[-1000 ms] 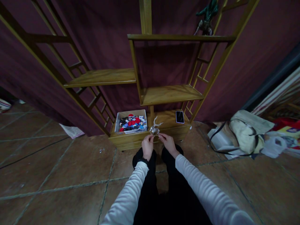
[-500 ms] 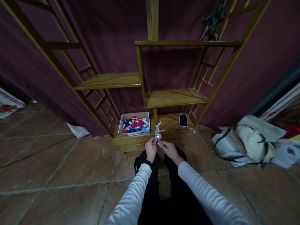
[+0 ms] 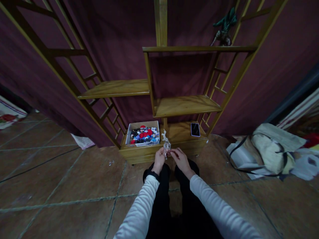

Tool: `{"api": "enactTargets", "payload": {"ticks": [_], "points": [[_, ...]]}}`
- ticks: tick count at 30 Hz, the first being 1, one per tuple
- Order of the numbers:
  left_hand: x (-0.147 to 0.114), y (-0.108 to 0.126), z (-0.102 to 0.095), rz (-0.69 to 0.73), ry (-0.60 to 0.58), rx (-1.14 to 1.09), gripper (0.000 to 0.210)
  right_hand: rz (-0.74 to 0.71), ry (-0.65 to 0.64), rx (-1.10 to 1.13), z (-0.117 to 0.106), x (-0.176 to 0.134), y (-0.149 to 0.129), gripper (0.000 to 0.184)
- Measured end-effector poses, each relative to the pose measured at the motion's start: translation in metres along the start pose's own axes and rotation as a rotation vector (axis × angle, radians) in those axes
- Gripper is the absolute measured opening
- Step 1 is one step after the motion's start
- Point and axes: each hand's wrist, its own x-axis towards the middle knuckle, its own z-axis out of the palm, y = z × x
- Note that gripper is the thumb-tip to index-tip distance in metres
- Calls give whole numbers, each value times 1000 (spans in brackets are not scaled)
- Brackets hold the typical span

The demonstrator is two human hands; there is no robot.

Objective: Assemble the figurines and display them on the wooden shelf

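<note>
Between both hands, in front of the shelf's low base, is a small piece of clear crinkled plastic wrapping [image 3: 166,143], its twisted end pointing up. What is inside it, if anything, is too small to make out. My left hand [image 3: 159,160] pinches it from the left, with a dark band at the wrist. From the right, my right hand [image 3: 180,160] has its fingertips closed on the wrapping's edge. Just beyond my left hand, a cardboard box [image 3: 129,135] full of small red, blue, black and white figures rests on the base.
A wooden shelf unit [image 3: 186,105] stands ahead against a dark red curtain. On its base lies a phone [image 3: 195,129]; a green and brown figurine [image 3: 225,28] stands higher up. Bags [image 3: 267,149] lie on the floor at right, a cable [image 3: 40,165] at left.
The plastic wrapping has shifted slightly left and turned between my fingers, its twisted end now leaning left. My hands have moved a little lower, and the view has tilted slightly.
</note>
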Motion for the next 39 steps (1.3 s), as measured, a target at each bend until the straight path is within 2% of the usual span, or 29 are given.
{"api": "enactTargets", "payload": {"ticks": [3, 13, 22, 28, 39], "points": [[-1, 3, 1, 1, -44, -51, 31, -37, -27, -14, 2, 0, 1, 22], [-7, 14, 4, -69, -78, -85, 32, -89, 31, -87, 4, -5, 7, 24], [-7, 11, 6, -54, -16, -44, 29, -64, 68, -106, 4, -3, 5, 25], [-5, 7, 9, -21, 74, 13, 28, -17, 62, 3, 2, 0, 7, 23], [-11, 12, 13, 24, 118, 96, 27, 50, 34, 131, 5, 5, 16, 21]]}}
